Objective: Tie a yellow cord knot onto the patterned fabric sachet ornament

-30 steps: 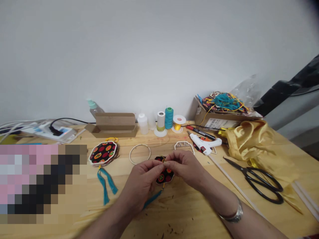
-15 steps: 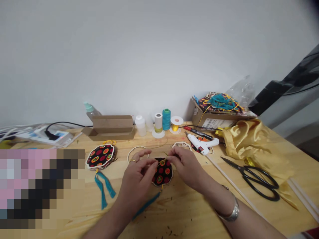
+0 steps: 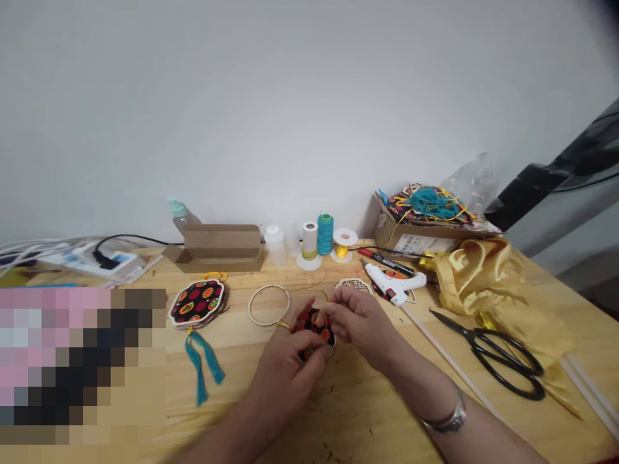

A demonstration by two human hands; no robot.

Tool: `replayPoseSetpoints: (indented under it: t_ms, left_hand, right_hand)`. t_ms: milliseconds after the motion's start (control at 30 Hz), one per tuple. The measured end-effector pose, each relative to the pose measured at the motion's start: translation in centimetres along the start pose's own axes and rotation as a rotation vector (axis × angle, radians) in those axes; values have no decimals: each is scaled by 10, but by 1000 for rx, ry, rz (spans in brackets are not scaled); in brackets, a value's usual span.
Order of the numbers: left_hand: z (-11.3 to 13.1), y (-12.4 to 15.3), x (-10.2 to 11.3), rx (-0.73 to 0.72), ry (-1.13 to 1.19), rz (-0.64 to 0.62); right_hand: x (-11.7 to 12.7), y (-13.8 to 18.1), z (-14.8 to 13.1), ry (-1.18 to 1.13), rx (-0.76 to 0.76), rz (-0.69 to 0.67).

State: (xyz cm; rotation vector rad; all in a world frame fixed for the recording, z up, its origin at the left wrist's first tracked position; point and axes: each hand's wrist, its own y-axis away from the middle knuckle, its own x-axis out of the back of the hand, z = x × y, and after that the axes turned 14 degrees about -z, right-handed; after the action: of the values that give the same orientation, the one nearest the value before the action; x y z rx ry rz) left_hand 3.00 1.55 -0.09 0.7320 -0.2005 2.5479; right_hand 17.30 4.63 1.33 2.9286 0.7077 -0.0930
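A small black fabric ornament (image 3: 316, 323) with red and green flowers lies on the wooden table (image 3: 367, 412) in front of me. My left hand (image 3: 290, 361) covers its left side, fingers curled and pinching it. My right hand (image 3: 360, 319) pinches its top, where a thin yellow cord comes out. A finished ornament of the same fabric (image 3: 198, 301), with a teal tassel (image 3: 203, 357), lies to the left. A wooden ring (image 3: 269, 305) rests between them.
Black scissors (image 3: 503, 361) and yellow satin cloth (image 3: 488, 277) lie at the right. A white glue gun (image 3: 394, 283), thread spools (image 3: 325, 233), small bottles (image 3: 275, 243) and cardboard boxes (image 3: 217, 246) line the back. A blurred patch covers the left.
My left hand has slid over the ornament and now hides most of it and its tassel. My right hand stays pinched at the top.
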Motion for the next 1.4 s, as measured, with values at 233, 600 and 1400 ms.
replayPoseSetpoints:
  t_ms: [233,600,1400]
  left_hand:
    - [8,3,6,-30,513,34]
    - [6,-4,11,148,677,-22]
    - [-1,-5,15,239,986,-80]
  right_hand:
    - [-3,3,0,-34,-13,-53]
    - [-3,2,3,75,-40,-43]
    - [-4,3,0,-14,-98,-114]
